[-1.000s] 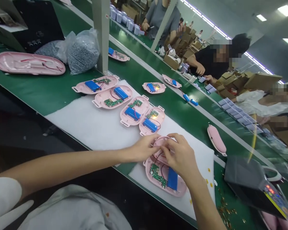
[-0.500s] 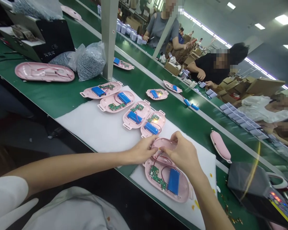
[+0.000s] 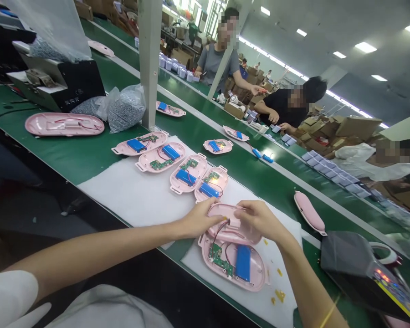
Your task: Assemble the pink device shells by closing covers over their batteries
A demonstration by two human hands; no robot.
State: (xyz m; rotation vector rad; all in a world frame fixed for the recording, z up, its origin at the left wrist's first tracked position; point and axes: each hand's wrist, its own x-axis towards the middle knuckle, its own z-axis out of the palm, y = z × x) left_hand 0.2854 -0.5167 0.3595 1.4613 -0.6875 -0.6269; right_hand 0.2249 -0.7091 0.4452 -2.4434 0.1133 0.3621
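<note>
My left hand (image 3: pixel 202 219) is closed on the left edge of a pink plastic shell half (image 3: pixel 248 233), its thumb lying inside near a small yellow piece and dark wires. My right hand (image 3: pixel 261 218) is closed on the shell's upper right side, fingers reaching into its hollow. Wires run from this half down to a second pink shell half (image 3: pixel 259 273) lying just below it. That lower half holds a green circuit board (image 3: pixel 222 262) and a blue battery pack (image 3: pixel 243 263). My fingers hide part of the upper half's rim.
Several open pink shells (image 3: pixel 187 175) with batteries and boards lie beyond my hands on a white foam sheet (image 3: pixel 116 191). A dark machine (image 3: pixel 355 264) with lit buttons stands at right. Bags of small metal parts (image 3: pixel 126 109) rest beside a post (image 3: pixel 148 68). Co-workers sit across the green bench.
My right hand has shifted away from my left thumb toward the shell's right side. More of the upper half's inside shows now. The whole view has shifted slightly.
</note>
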